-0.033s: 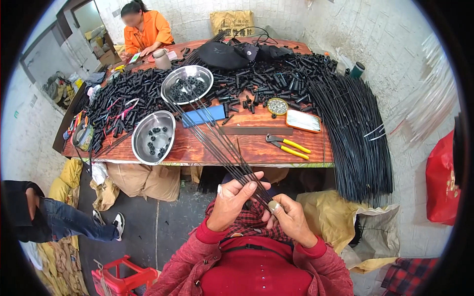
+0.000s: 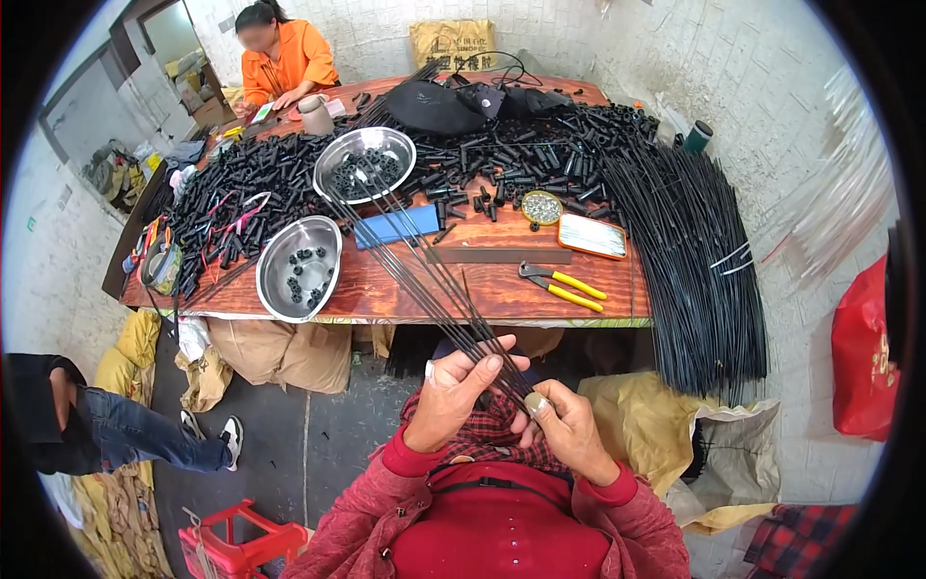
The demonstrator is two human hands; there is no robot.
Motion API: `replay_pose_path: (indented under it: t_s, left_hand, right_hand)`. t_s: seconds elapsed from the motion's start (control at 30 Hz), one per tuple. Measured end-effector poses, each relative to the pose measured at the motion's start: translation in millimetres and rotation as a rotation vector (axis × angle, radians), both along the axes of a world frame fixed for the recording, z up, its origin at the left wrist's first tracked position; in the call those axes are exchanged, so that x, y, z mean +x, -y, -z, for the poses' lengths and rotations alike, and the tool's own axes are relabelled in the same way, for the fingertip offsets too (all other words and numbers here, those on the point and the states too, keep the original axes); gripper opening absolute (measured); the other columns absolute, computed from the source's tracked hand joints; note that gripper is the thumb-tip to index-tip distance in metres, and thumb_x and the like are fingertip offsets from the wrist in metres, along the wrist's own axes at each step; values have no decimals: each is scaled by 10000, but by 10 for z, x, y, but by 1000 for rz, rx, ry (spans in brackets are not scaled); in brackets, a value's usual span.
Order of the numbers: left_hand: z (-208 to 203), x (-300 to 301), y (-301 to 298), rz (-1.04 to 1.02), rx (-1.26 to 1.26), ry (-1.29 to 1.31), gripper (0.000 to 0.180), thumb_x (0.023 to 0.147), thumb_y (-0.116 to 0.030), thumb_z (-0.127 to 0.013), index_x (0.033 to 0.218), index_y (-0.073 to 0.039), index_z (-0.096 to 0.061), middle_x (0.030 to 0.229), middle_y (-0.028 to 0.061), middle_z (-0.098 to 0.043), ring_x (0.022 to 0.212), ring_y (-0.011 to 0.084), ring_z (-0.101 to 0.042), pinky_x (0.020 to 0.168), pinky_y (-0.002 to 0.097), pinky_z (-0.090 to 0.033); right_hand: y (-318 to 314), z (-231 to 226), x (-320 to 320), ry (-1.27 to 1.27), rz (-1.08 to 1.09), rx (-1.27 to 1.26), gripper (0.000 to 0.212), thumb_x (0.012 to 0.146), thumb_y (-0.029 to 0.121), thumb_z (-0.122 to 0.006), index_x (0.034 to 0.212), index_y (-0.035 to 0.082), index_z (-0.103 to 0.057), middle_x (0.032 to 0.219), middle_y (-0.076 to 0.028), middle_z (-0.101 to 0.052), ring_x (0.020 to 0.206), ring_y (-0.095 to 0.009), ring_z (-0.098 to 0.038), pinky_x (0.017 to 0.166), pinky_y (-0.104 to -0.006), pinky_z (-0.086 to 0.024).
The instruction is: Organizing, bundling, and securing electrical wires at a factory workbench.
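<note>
In front of my body, both hands hold a bundle of long thin black rods [image 2: 424, 289]. My left hand [image 2: 451, 391] is closed around the middle of the bundle, with white tape on a finger. Close beside it, my right hand [image 2: 569, 429] grips the near end between thumb and fingers. The rods fan out away from me, their far tips over a steel bowl [image 2: 409, 145] of small black ring-like parts. Left of the rods, a second steel bowl [image 2: 330, 275] has fewer such parts. Pliers with yellow handles [image 2: 577, 297] lie on the wooden table [image 2: 386, 301].
Short black tubes [image 2: 260, 183] are heaped across the table. A large sheaf of black rods [image 2: 690, 261] overhangs the right edge. A blue block [image 2: 397, 227], a flat dark bar [image 2: 502, 256] and a tray [image 2: 592, 236] lie mid-table. A person in orange [image 2: 299, 58] sits far left; another's legs [image 2: 145, 425] show at left.
</note>
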State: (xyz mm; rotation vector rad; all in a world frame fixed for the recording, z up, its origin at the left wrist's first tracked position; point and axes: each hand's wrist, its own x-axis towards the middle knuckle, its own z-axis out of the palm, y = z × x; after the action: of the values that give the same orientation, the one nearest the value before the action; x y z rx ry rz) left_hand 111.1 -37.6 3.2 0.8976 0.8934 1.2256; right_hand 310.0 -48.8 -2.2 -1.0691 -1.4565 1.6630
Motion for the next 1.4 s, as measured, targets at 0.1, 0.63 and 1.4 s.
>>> replay_pose_path:
  t_s: [0.1,0.63,1.4]
  left_hand:
    - [1,27,-24,13,3,32,441,1031,-259,-589,1374,18,-571,1118,138,-736,908,104,-677,776,252,-536]
    - [-268,57,221,74,167,-17,433,1057,-157,-522,1436,50,-489,1163,154,-721,976,116,-666,891,274,-540]
    - [969,347,-414,211,-264,24,398,1008,-214,-605,1321,31,-586,1085,154,-730,894,170,-707,804,334,-592]
  right_hand:
    - [8,-27,4,91,26,46,194,1071,145,-450,1033,-11,-558,827,-99,-696,638,-126,-666,574,-241,-536]
    - [268,-278,104,88,14,145,221,1075,148,-433,1008,-33,-540,818,-117,-724,638,-156,-702,577,-275,-554]
    - [-130,656,409,358,-103,24,274,1021,247,-461,998,1,-578,843,-112,-726,632,-199,-703,595,-346,-565]
